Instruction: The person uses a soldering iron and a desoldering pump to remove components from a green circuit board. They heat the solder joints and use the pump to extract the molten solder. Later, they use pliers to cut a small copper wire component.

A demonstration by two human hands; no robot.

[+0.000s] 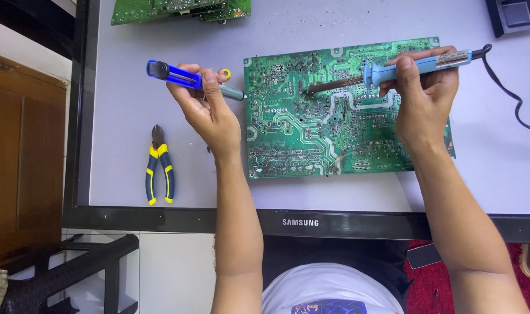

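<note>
Head view: pliers (159, 166) are seen near the desk's left edge. A desoldering pump (192, 78) is clamped in the left hand (209, 113), a soldering iron (393, 68) in the right hand (425, 99), tip on the central circuit board (311, 134).

A single head-worn camera looked almost straight down, from close above, at the circuit board (346, 110) on the grey table (125, 145). Both forearms entered from the bottom edge; the floor below was probably out of focus.
</note>
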